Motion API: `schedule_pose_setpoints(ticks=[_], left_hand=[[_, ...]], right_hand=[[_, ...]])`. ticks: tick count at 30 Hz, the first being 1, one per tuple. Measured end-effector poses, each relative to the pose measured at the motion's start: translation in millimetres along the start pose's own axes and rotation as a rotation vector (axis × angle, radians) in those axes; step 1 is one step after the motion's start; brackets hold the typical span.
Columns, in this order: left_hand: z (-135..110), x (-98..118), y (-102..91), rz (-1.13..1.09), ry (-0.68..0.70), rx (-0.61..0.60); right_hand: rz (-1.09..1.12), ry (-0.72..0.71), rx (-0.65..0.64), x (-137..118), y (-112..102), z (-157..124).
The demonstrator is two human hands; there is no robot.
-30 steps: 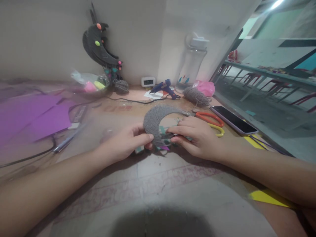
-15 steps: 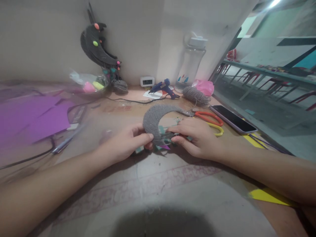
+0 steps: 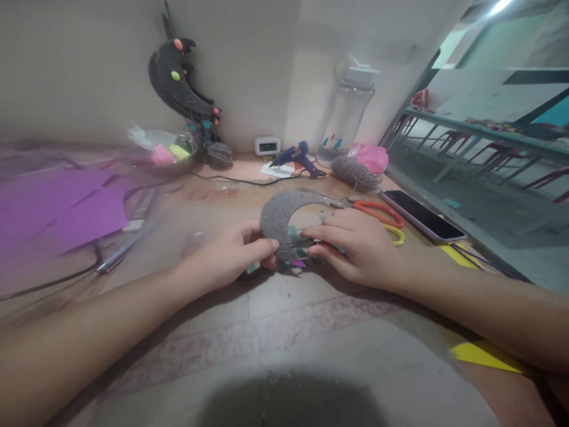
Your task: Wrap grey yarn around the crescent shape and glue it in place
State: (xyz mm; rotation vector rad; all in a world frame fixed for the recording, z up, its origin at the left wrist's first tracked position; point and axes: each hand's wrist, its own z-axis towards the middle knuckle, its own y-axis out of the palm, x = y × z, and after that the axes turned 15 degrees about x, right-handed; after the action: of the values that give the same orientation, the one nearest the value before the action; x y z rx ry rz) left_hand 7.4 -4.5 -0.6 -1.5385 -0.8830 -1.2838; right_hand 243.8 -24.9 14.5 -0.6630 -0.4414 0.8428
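Left hand (image 3: 231,255) sits just left of center frame, thumb and forefinger pinched on the lower end of the crescent (image 3: 276,214) — a gray, yarn-wrapped arc standing up off the table (image 3: 284,332) dead center. Right hand (image 3: 355,246) comes in from the right with fingers curled and closed on that same lower end, where some small teal and pink bits (image 3: 297,263) stick out. Can't tell if it's also pinching a loose yarn end. The arc's upper tip points right, toward the scissors (image 3: 377,210).

Handling-wise, I'd guess it's light and fairly stiff, probably a card core under the wrap, so it should hold shape in a two-finger pinch. The yarn gives loads of grip, not slippery at all. The weak spot looks like the wrap itself: sliding fingers along the arc could bunch the turns or push them off the narrow tips. Best hold seems to be the wide middle of the curve, flat faces between thumb and finger — not the tips.

Phone (image 3: 420,216) lies right of the scissors, yarn ball (image 3: 353,172) and glue gun (image 3: 297,157) above center, purple paper (image 3: 84,216) far left.
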Motion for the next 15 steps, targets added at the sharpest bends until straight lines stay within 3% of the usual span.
schedule_pose_setpoints(ticks=[9, 15], left_hand=[[1.8, -1.6, 1.1, -0.006, 0.007, -0.011], [3.1, -0.3, 1.1, -0.027, 0.013, 0.036]], right_hand=[[0.010, 0.008, 0.002, 1.5, 2.3, -1.8], [0.124, 0.351, 0.092, 5.8, 4.7, -6.1]])
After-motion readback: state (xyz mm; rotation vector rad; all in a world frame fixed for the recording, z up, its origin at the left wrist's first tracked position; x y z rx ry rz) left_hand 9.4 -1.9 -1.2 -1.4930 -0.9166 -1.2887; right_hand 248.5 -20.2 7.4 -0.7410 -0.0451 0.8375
